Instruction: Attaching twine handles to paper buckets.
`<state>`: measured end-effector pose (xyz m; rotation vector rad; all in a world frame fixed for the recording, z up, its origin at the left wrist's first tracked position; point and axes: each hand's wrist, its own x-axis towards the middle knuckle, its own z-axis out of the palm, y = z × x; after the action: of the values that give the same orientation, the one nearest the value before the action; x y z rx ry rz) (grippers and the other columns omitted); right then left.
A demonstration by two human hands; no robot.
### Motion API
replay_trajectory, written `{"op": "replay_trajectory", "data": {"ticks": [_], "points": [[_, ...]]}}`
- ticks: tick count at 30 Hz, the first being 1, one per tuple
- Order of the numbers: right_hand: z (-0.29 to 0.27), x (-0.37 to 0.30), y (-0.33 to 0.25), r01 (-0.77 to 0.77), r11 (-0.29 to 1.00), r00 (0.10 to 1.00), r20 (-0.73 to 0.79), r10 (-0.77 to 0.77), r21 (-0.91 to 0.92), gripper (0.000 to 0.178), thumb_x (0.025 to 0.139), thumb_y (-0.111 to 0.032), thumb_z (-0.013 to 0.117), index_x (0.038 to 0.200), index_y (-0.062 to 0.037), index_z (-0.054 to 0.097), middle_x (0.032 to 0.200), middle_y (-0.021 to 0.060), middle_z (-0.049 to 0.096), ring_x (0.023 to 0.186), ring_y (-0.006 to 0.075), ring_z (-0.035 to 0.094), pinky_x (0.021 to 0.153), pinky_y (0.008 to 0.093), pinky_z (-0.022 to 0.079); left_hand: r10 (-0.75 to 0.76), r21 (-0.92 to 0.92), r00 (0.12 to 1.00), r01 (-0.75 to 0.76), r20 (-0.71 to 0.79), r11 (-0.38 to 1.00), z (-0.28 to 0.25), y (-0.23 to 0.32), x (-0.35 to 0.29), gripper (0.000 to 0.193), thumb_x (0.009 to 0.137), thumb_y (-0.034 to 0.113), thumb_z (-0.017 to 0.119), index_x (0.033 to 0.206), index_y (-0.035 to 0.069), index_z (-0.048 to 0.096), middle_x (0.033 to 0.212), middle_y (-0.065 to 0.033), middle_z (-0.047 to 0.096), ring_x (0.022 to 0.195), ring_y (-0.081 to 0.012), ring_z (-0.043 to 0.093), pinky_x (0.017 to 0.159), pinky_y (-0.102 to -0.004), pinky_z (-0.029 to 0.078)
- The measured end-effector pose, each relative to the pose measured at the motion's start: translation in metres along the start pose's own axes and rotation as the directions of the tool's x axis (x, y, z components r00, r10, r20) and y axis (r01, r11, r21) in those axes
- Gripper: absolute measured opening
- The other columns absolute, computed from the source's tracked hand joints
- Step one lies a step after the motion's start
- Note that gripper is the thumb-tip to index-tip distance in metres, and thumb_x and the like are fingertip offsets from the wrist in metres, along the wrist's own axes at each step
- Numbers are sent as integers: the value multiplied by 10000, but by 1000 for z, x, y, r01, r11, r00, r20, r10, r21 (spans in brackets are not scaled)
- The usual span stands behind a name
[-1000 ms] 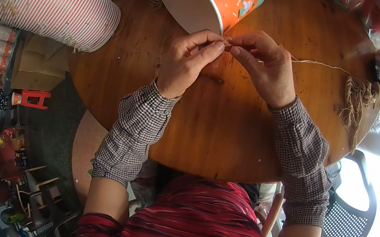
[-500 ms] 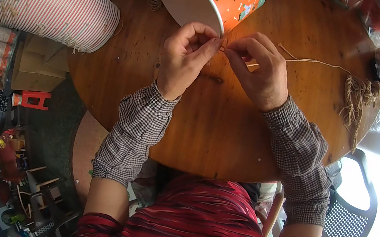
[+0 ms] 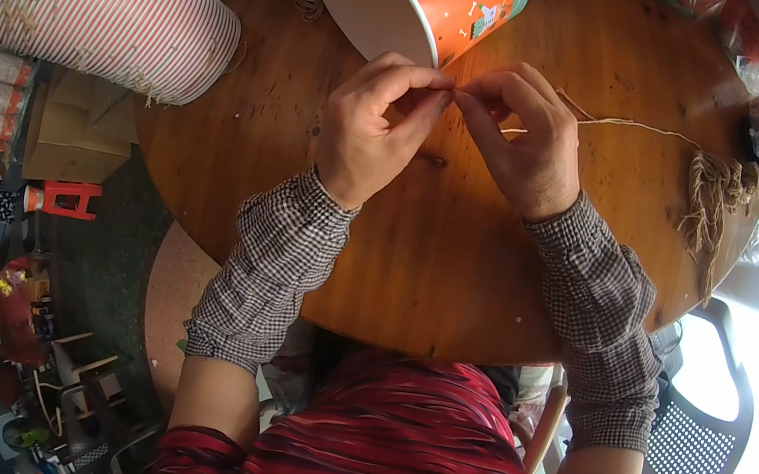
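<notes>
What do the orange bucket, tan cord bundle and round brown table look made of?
Orange tapered bucket with a white inside: probably coated paperboard; smooth printed wall, pale rim. Plastic not ruled out.
Bundle of thin tan cords: likely twisted paper or plant fibre, matte; limp, stringy strands, too small to settle which.
Round brown table: looks like varnished wood; visible grain, soft sheen.

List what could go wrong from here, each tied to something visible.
The cord leads to a loose bundle, so a pull might tangle it.
The left grip and right grip hide what they pinch, so a slip could go unseen.
The bucket lies on its side; a nudge might roll it.
</notes>
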<state>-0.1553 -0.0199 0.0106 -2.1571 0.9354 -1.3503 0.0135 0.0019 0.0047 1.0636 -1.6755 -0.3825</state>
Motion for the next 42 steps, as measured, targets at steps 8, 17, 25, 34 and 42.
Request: {"op": "replay_trajectory", "data": {"ticks": [8, 17, 25, 34, 42], "points": [[5, -2, -6, -41, 996, 999, 26, 39, 83, 77, 808, -68, 656, 848, -27, 604, 789, 56, 585, 693, 179, 608, 608, 288, 512, 296, 362, 955, -264, -34, 894, 0, 5, -1, 169, 766, -20, 686, 911, 49, 635, 806, -49, 586, 647, -153, 614, 523, -278, 514], [3, -3, -3, -106, 992, 994, -4, 107, 63, 78, 806, -52, 640, 857, -28, 586, 819, 62, 584, 715, 197, 613, 613, 287, 516, -300, -232, 953, 303, 53, 924, 2, 9, -6, 60, 853, 34, 629, 903, 2, 622, 747, 23, 563, 641, -52, 560, 547, -191, 446], [5, -1, 4, -71, 981, 997, 50, 63, 180, 63, 838, -45, 626, 894, -36, 596, 846, 62, 589, 734, 182, 612, 661, 275, 510, -428, -623, 728, 683, 536, 381, -17, -5, 4, 145, 893, 133, 614, 937, -4, 634, 827, -1, 615, 544, -36, 389, 483, -187, 315], [11, -2, 12, -338, 747, 941, 194, 277, 573, 74, 871, -35, 624, 929, -11, 585, 897, 11, 632, 831, 81, 599, 732, 238, 502, -310, -722, 761, 644, 570, 252, -17, -13, 1, 152, 905, 137, 595, 970, 11, 650, 882, -15, 652, 559, -44, 397, 506, -205, 334], [4, 1, 2, -380, 671, 921, 192, 339, 636, 134, 917, -120, 596, 928, 14, 591, 860, 34, 639, 812, 86, 604, 717, 236, 503, -499, -732, 821, 517, 277, 445, -12, -6, 4, 164, 906, 166, 611, 950, 18, 668, 839, 2, 642, 557, -35, 395, 503, -195, 321]]}}
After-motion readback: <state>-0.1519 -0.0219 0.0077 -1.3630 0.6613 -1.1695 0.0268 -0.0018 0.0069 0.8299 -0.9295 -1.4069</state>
